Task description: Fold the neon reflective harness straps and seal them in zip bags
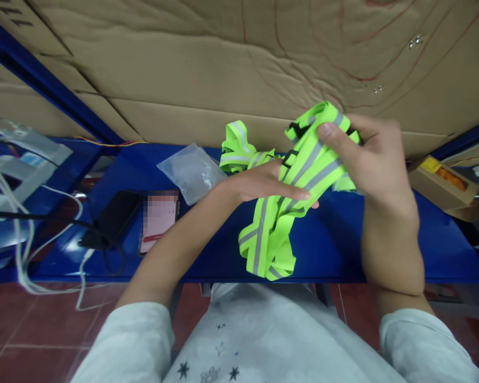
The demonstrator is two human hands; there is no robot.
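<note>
Neon yellow-green reflective straps (313, 165) with grey stripes and black plastic buckles are bunched between my hands above the blue tabletop. My right hand (373, 154) pinches the folded upper end, thumb on top. Lower down, my left hand (271, 182) is wrapped round the middle of the bundle, its fingers partly hidden by the bands. Loose loops of the straps hang below my left hand towards the near table edge. Behind my left hand lies another bundle of the same straps (237, 149), and a clear plastic bag (192, 171) is to its left.
The blue table (219, 250) backs onto large cardboard (191, 58). On the left are a phone (159, 221), a black power bank-like block (115, 215), white cables (22, 234) and a grey device (32, 154). An open cardboard box (443, 186) stands at right.
</note>
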